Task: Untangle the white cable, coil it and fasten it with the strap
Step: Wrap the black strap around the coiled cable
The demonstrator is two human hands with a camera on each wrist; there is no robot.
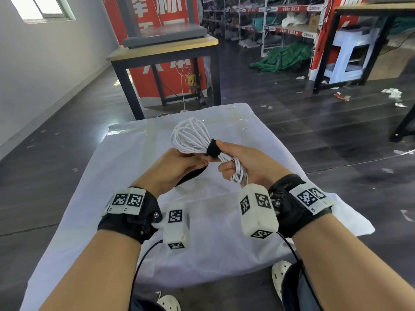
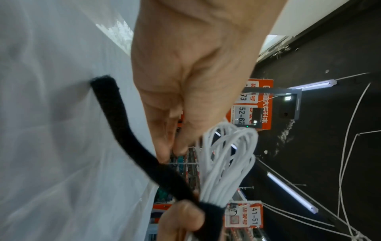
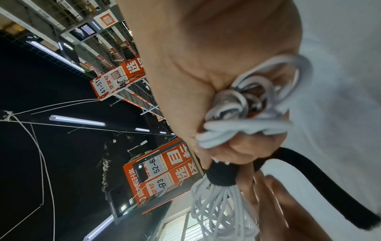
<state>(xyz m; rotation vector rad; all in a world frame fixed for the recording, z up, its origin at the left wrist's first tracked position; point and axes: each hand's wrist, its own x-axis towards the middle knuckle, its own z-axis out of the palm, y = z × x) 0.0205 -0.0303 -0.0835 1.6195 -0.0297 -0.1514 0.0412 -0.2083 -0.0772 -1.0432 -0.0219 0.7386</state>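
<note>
The white cable (image 1: 189, 136) is gathered into a coil and held up over the middle of the cloth-covered table (image 1: 213, 248), nearer its far edge. A black strap (image 1: 213, 149) is wrapped around the coil's waist; its free tail (image 2: 115, 124) hangs down under the left hand. The right hand (image 1: 244, 162) is closed in a fist around the coil's lower loops, thumb against the strap. The left hand (image 1: 179, 164) has its fingertips (image 2: 175, 146) drawn together beside the coil near the strap; what they pinch cannot be told.
</note>
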